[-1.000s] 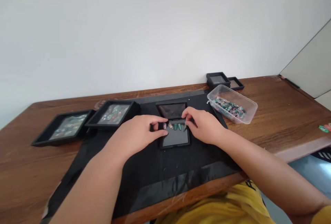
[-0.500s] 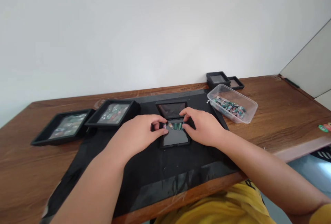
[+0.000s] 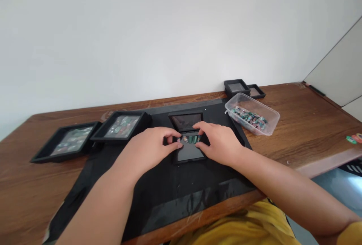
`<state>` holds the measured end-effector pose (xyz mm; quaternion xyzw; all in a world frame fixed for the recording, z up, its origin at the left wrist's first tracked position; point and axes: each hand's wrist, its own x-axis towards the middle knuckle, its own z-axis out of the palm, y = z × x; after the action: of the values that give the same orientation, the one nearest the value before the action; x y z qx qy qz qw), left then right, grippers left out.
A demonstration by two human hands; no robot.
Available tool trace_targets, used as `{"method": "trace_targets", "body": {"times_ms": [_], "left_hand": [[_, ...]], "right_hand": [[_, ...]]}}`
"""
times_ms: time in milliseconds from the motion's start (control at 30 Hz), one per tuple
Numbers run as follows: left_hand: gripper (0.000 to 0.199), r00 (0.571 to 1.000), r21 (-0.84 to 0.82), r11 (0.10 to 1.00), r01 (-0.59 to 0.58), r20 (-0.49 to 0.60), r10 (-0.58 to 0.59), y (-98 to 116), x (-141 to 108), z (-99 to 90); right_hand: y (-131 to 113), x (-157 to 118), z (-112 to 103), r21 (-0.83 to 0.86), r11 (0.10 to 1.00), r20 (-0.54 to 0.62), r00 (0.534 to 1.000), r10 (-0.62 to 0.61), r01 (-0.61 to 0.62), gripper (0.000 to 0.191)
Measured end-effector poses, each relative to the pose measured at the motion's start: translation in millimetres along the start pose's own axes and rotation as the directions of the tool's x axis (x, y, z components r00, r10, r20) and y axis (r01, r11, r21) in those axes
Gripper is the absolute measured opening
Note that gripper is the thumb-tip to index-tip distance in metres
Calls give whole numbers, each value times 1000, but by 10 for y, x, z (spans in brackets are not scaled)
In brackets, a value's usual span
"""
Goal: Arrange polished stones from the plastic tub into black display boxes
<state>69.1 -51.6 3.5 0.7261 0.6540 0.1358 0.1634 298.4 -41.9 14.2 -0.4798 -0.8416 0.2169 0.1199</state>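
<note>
An opened black case (image 3: 190, 155) lies on the black mat, its dark framed lid (image 3: 186, 121) tilted up behind. Across the upper part of its grey base runs a row of small glossy pieces (image 3: 190, 139), green ones in the middle and multicoloured ones toward the ends. My left hand (image 3: 154, 145) pinches the leftmost piece between thumb and fingertips. At the right end of the row, my right hand (image 3: 219, 142) has thumb and index finger around a small dark, shiny piece.
A clear plastic tub (image 3: 273, 118) of colourful pieces stands to the right. Behind it are small black frames (image 3: 237, 87). Two filled black display boxes (image 3: 120, 126) (image 3: 68, 143) sit at the left. Green and red pieces (image 3: 351, 139) lie at the far right.
My right thumb and index finger have shifted slightly left and down along the end of the row. My left hand keeps its pinch. The whole view has shifted slightly.
</note>
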Motion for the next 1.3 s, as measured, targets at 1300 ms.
{"method": "trace_targets", "body": {"times_ms": [1300], "left_hand": [[33, 989, -11, 1000, -5, 150, 7, -61, -18, -32]], "right_hand": [[2, -13, -126, 72, 994, -64, 994, 84, -79, 60]]}}
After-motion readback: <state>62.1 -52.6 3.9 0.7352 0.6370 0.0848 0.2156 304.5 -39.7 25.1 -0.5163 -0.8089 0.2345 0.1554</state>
